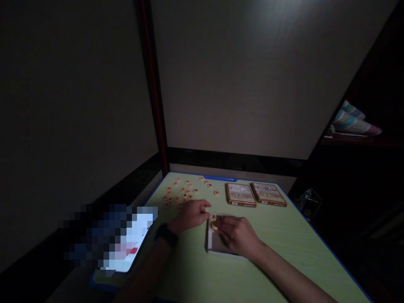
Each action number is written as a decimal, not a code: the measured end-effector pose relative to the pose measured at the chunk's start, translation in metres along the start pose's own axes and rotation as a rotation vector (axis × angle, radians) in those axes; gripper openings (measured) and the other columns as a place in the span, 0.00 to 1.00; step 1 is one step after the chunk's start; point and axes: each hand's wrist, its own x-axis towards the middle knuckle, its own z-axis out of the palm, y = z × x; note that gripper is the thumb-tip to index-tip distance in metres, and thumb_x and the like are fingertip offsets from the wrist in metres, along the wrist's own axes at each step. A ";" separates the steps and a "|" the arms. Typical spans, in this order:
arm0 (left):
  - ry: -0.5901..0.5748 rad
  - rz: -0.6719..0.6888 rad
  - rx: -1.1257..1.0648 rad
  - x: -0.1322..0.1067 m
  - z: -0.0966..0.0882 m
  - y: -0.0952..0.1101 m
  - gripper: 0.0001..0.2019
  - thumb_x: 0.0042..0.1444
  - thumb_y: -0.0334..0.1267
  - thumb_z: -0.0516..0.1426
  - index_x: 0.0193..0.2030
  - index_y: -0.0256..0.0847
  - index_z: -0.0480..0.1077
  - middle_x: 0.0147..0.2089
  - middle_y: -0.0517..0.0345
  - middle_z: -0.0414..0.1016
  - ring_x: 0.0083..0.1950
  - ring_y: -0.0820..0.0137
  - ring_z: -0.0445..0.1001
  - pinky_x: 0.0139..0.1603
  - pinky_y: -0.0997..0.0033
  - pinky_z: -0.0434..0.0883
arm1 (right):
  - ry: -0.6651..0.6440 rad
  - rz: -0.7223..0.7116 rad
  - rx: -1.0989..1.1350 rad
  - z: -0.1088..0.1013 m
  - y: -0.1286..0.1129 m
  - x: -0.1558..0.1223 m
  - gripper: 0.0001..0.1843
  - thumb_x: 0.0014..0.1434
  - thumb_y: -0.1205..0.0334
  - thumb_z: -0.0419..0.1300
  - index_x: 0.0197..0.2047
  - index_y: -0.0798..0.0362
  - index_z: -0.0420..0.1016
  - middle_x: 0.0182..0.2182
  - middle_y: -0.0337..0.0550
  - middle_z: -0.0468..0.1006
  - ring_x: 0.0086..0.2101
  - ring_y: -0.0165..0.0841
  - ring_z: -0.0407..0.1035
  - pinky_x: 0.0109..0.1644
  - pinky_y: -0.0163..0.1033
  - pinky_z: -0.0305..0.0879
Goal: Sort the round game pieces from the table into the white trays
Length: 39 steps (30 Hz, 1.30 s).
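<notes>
An open shallow box (208, 242) with pale walls lies on the table. My right hand (238, 235) reaches into it, its fingertips closed on a round Chinese chess piece (214, 227) near the upper left corner. Just above that piece, another chess piece (213, 217) lies in the corner with its marked face up. My left hand (192, 212), with a dark watch on the wrist, rests beside the same corner. Its thumb and forefinger stand apart with nothing visible between them. Several loose chess pieces (183, 190) are scattered beyond the left hand, some close to its fingers.
Two flat printed boxes (241, 195) lie side by side at the back right of the green table (284, 252). A lit screen (129, 248), partly blurred, stands at the left edge. Walls rise behind and to the left.
</notes>
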 end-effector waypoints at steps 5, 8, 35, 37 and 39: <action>-0.067 -0.027 0.120 -0.003 0.002 0.008 0.15 0.47 0.33 0.56 0.40 0.36 0.80 0.27 0.58 0.77 0.29 0.70 0.72 0.32 0.74 0.65 | -0.056 0.022 0.011 0.002 -0.001 0.003 0.15 0.62 0.67 0.55 0.48 0.49 0.79 0.39 0.47 0.82 0.37 0.35 0.76 0.42 0.37 0.69; -0.103 -0.006 0.124 -0.004 0.001 0.009 0.13 0.49 0.36 0.56 0.36 0.37 0.80 0.29 0.56 0.79 0.30 0.69 0.73 0.31 0.75 0.65 | -0.074 0.036 0.023 0.001 -0.002 0.004 0.14 0.62 0.65 0.55 0.47 0.50 0.79 0.39 0.46 0.82 0.37 0.36 0.75 0.43 0.37 0.69; -0.141 0.000 0.101 -0.004 0.001 0.008 0.15 0.47 0.31 0.53 0.36 0.36 0.79 0.30 0.55 0.81 0.31 0.69 0.74 0.33 0.75 0.67 | -0.079 0.043 0.034 0.003 -0.001 0.008 0.13 0.63 0.65 0.55 0.48 0.52 0.78 0.39 0.45 0.83 0.37 0.35 0.76 0.42 0.36 0.68; -0.145 -0.001 0.108 -0.004 0.001 0.008 0.15 0.47 0.31 0.53 0.36 0.35 0.79 0.30 0.55 0.80 0.31 0.69 0.74 0.33 0.74 0.67 | -0.078 0.047 0.039 0.003 -0.001 0.008 0.13 0.63 0.64 0.55 0.48 0.52 0.78 0.39 0.45 0.83 0.37 0.36 0.76 0.42 0.36 0.68; -0.143 -0.009 0.113 -0.003 0.001 0.008 0.15 0.47 0.30 0.53 0.37 0.35 0.80 0.29 0.55 0.80 0.31 0.69 0.74 0.34 0.74 0.68 | -0.078 0.053 0.046 0.003 -0.002 0.008 0.12 0.63 0.64 0.56 0.47 0.52 0.78 0.39 0.45 0.83 0.37 0.36 0.76 0.42 0.37 0.68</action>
